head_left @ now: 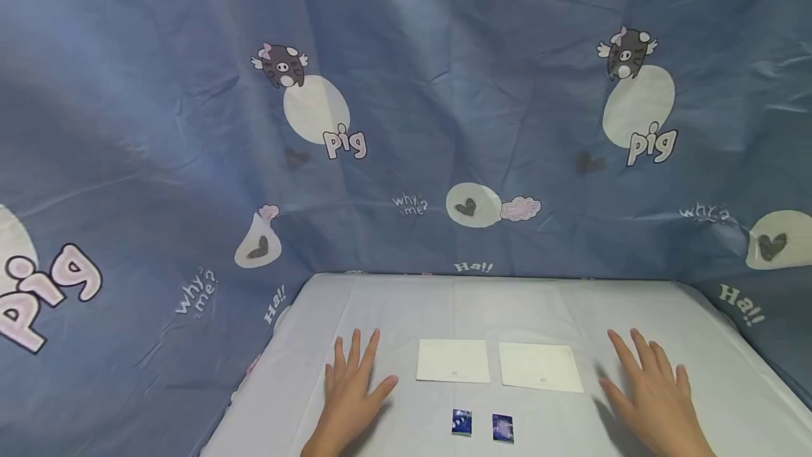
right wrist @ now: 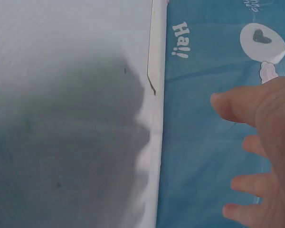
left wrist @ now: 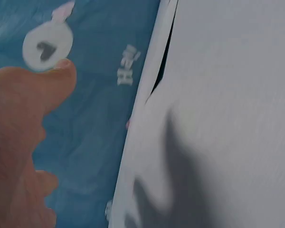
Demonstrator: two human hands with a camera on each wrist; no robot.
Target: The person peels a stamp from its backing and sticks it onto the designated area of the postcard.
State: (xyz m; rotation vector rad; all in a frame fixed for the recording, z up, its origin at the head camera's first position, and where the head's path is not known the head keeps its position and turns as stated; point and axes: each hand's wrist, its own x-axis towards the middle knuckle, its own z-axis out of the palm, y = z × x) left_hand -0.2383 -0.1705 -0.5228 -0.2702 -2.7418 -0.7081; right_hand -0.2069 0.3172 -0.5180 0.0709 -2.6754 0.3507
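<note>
Over the table point(head_left: 533, 305), left hand point(head_left: 351, 393) and right hand point(head_left: 656, 397) spread their fingers. Between lie two cards point(head_left: 453, 360), two packets point(head_left: 462, 422).

Across the wrinkled blue fabric sheet with cartoon prints point(head_left: 406, 118), the word "pig" is showing three times in pale, dark-outlined letters: large at far left point(head_left: 41, 289), then at centre-left point(head_left: 345, 143) and at right point(head_left: 651, 147). Thin pale lettering is reading "why me?" point(head_left: 410, 204) at the middle and left, while creases are distorting it at right. "Ha!!" point(head_left: 473, 267) is appearing in three places low on the sheet, and is running sideways in the right wrist view. Two white rectangular cards point(head_left: 452, 361) point(head_left: 542, 367) are carrying tiny illegible grey marks.
</note>
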